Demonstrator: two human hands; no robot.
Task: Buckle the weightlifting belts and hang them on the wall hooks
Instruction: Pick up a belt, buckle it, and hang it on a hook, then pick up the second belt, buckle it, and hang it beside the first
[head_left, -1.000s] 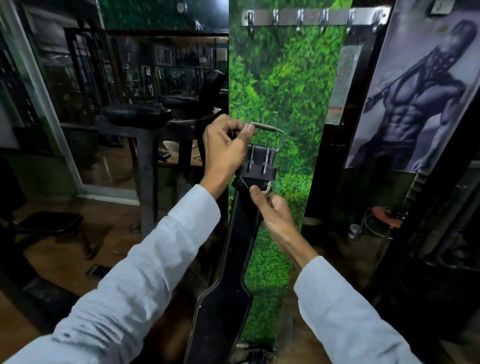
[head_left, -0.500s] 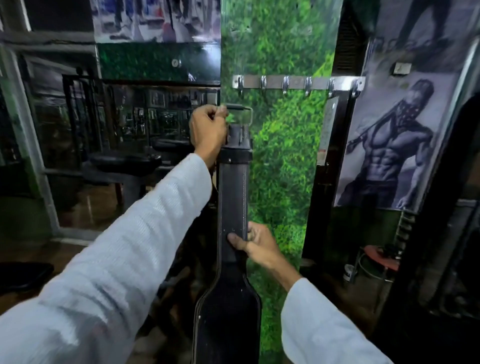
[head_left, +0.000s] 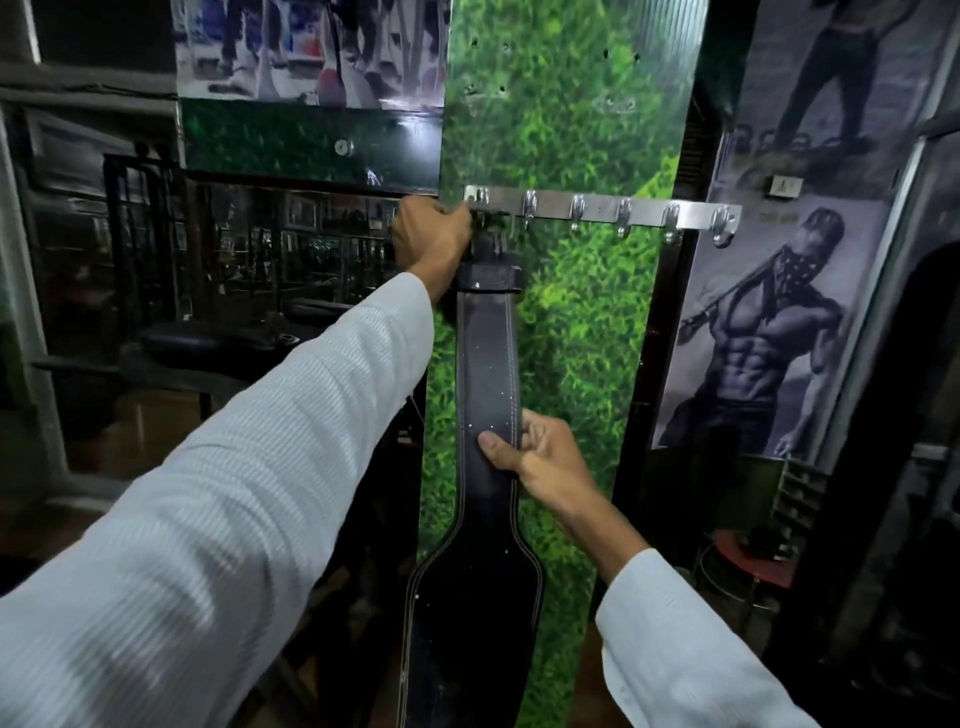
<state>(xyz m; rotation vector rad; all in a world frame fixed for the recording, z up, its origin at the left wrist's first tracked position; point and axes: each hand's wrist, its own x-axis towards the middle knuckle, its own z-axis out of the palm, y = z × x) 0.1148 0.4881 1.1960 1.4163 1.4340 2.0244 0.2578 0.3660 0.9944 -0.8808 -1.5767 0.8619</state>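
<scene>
Green grass-print wall panel (head_left: 571, 322) is filling the frame's centre. At upper centre-left, the left hand (head_left: 428, 236) is closing around the buckle end of the black stitched leather weightlifting belt (head_left: 488, 374), pressing it to the leftmost hook of the silver metal hook rail (head_left: 602, 210). Seating cannot be confirmed. Lower centre-right, the right hand (head_left: 545, 457) is pinching the strap. Five hooks are standing free; nothing is obstructing.

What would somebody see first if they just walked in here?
Probably the long black belt hanging down the middle, held by both hands: the left hand at its top by the silver hook rack, the right hand pinching it lower down. Behind it is a bright green grassy wall panel.
</scene>
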